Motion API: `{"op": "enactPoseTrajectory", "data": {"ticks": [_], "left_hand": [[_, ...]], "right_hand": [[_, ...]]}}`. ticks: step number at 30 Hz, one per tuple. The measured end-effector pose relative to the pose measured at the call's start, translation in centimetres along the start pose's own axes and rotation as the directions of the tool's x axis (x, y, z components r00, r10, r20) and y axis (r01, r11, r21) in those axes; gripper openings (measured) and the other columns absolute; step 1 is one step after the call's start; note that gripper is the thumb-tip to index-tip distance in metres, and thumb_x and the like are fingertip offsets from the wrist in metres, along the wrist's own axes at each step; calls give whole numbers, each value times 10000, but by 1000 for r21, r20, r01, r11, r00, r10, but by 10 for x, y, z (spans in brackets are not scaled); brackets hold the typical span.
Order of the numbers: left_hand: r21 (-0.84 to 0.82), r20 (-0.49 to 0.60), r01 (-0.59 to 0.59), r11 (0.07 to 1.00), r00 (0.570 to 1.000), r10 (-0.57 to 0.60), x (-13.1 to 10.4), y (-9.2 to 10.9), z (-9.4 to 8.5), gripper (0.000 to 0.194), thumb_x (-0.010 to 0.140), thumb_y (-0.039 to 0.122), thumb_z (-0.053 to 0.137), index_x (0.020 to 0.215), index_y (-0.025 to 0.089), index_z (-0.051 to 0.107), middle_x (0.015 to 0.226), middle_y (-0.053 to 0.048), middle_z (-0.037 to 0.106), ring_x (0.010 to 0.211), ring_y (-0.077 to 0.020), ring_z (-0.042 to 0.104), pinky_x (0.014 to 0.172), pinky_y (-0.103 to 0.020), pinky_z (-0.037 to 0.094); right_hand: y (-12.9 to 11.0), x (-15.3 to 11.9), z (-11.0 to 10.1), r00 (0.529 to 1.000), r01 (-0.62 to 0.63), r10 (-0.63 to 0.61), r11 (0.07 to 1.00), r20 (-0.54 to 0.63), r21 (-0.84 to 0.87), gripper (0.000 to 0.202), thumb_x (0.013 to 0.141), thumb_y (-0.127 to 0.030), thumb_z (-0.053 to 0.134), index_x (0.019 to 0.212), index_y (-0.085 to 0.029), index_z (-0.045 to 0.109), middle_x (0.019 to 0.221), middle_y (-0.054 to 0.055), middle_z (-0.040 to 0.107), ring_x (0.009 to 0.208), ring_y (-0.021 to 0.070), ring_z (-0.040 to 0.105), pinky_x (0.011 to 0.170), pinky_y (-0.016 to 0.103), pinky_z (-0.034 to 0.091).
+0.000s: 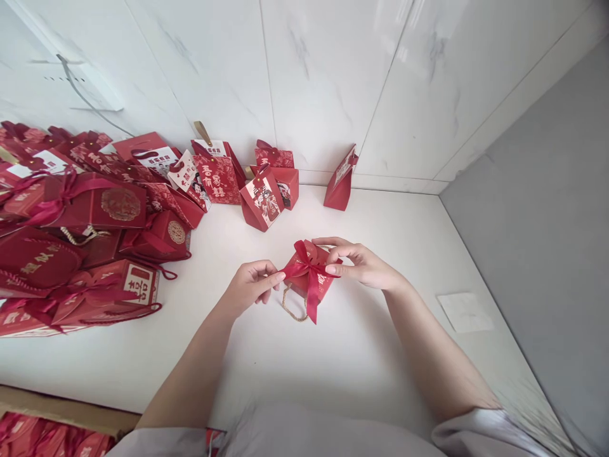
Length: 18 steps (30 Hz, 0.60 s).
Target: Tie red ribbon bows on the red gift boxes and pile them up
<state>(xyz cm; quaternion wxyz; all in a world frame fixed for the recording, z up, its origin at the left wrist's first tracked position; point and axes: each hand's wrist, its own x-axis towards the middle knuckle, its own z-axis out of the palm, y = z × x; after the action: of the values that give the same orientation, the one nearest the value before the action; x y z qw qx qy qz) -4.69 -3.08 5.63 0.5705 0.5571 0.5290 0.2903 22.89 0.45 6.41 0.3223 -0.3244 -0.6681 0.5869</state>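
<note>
Your left hand (257, 282) pinches the left loop of a glossy red ribbon bow (302, 267); your right hand (360, 263) is narrow at its right side, though you can't tell whether it grips the ribbon. Seen from your head, the bow tops a red cardboard gift box (324, 289) between your hands on the white tabletop (266, 381), its pale lettering too small to read, with a twisted gold rope handle (295, 315). Behind, a standing red carton (217, 184) reads 吾家有囍; a piled box (139, 283) at left bears 囍.
</note>
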Motion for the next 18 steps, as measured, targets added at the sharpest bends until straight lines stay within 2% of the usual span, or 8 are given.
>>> {"op": "enactPoseTrajectory", "data": {"ticks": [3,6,11,18], "left_hand": [[-119,78,96,988,993,-88,-4,3,2,327,803,488,674,751,180,580,861,-58,738,666,-183,705,550,-261,510],[-181,99,128,975,989,-111,-4,1,5,324,802,466,688,747,176,556,957,-90,759,850,-244,740,654,-297,561],[-206,101,132,970,988,-113,-1,-4,6,303,810,432,700,728,181,553,958,-83,767,887,-244,742,709,-312,566],[-233,120,132,964,987,-106,1,-5,6,301,823,406,700,715,180,534,944,-76,770,902,-239,742,751,-328,571]], "right_hand": [[1,1,0,999,-26,26,1000,23,16,227,879,-405,651,759,-223,714,1453,43,491,1267,285,535,1017,461,448],[8,3,-1,997,-77,77,996,20,33,254,892,-442,622,837,-225,743,1461,54,491,1281,295,524,1038,475,435],[14,3,-4,997,-78,76,992,23,99,312,918,-479,570,923,-220,744,1422,64,544,1279,292,523,1068,477,408],[15,1,-4,998,-62,64,989,-12,136,284,879,-436,643,733,-193,647,1407,73,552,1253,279,548,1038,470,428]]}}
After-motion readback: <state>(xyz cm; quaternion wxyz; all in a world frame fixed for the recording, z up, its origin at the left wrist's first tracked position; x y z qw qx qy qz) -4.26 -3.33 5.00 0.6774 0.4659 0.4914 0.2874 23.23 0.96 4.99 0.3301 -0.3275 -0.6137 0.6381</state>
